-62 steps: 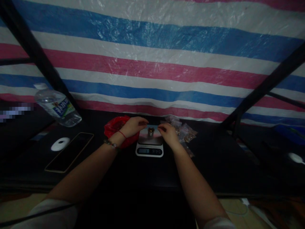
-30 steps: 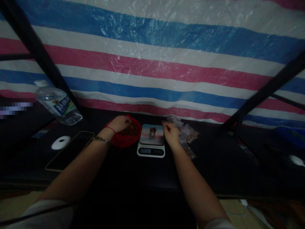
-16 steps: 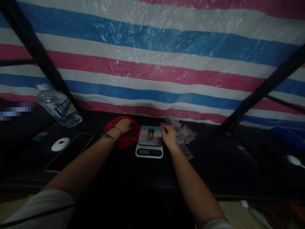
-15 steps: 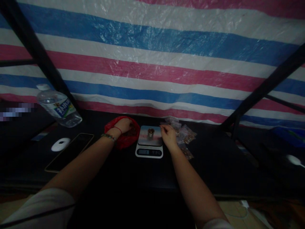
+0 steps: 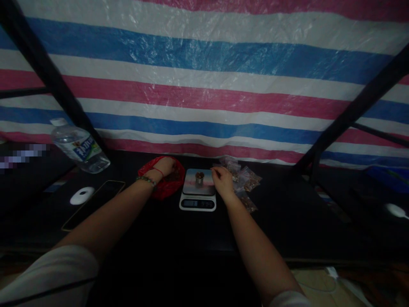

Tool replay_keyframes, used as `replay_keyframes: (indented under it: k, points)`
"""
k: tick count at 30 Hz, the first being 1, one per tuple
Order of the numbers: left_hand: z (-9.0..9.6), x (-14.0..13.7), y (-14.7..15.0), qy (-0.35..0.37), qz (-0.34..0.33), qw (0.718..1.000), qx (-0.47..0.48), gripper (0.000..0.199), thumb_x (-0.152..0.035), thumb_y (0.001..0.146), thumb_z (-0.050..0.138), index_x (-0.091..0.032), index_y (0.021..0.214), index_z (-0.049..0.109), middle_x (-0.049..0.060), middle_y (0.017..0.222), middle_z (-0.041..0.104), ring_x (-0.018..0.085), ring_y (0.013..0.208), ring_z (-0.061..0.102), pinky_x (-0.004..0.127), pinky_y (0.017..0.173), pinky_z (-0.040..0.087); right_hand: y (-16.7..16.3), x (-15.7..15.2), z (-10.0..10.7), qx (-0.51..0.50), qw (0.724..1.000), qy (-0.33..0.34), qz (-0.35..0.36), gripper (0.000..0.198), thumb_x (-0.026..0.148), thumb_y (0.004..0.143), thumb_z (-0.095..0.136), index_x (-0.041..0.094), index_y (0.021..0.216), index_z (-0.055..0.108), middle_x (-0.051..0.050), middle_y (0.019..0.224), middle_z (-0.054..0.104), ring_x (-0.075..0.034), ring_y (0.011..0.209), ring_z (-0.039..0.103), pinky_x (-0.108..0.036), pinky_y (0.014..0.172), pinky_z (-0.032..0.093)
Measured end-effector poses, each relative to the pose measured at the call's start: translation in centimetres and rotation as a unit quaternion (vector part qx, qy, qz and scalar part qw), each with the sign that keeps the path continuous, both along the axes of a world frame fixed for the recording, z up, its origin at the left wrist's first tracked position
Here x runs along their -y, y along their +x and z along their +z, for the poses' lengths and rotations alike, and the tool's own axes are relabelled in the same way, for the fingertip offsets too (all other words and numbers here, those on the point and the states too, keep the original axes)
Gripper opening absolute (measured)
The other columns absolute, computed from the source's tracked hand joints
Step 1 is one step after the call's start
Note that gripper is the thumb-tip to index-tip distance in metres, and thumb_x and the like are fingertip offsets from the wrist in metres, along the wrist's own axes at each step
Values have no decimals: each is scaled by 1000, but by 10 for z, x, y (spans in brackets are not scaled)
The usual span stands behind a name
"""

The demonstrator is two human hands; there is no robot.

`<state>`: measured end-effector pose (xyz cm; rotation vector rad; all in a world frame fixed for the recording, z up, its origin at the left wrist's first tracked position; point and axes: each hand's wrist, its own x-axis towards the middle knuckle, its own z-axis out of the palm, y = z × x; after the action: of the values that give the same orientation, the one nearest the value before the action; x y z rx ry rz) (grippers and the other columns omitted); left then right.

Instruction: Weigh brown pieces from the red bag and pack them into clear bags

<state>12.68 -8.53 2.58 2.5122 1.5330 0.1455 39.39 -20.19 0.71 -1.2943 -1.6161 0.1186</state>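
My left hand [image 5: 166, 165] reaches into a red plastic bag [image 5: 162, 192]. Its fingers curl down among small brown bits, and what they grip is hidden. A white kitchen scale [image 5: 198, 204] stands to the right of the bag, its display lit but too dim to read. On the scale's plate sits a small metal cup [image 5: 200, 179] with brown pieces showing at its top. Beside the plate's right edge is my right hand [image 5: 223, 181], thumb and fingertips pinched together; anything between them is too small to make out. Several small clear zip bags [image 5: 251, 181] of brown pieces lie just beyond it.
To the left are a phone [image 5: 94, 207], a white computer mouse [image 5: 82, 195] and a large clear bottle [image 5: 81, 147]. Black frame bars [image 5: 332, 121] slant up on both sides. A striped plastic sheet [image 5: 204, 102] hangs behind the black table [image 5: 287, 226].
My left hand stays in the red bag, its fingers lower among the bits. The right hand remains beside the scale, still pinched. The view has shifted slightly.
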Motion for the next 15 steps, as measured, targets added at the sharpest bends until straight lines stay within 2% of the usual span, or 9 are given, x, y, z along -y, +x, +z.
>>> replay_keyframes:
  k: [4,7,12,15]
  points:
    - [12,11,0,13,14,1000,-25,25,-21,73,54,-13,89,72,13,93,72,23,82,65,31,82,47,0,-1,0,3,1000,-6,-3,22,22,86,50,19,85,72,-8,87,71,-21,85,64,-35,81,49]
    - [25,24,4,22,-4,1000,1,29,-19,74,54,-17,98,70,9,100,72,21,87,65,28,82,47,-1,-1,0,4,1000,-14,1,22,22,86,51,19,85,72,-9,87,71,-22,85,64,-35,81,49]
    - [51,49,32,3,-103,982,157,28,-30,80,55,-18,101,69,6,101,71,18,91,65,26,84,48,-2,1,2,7,1000,-15,5,21,21,85,51,18,85,72,-8,86,70,-21,85,63,-34,80,48]
    - [60,59,55,-35,-165,966,195,28,-28,80,55,-18,103,68,5,102,71,17,93,65,27,86,48,-3,3,4,14,1000,-17,-2,21,20,85,51,20,85,72,-7,85,70,-20,83,63,-33,79,48]
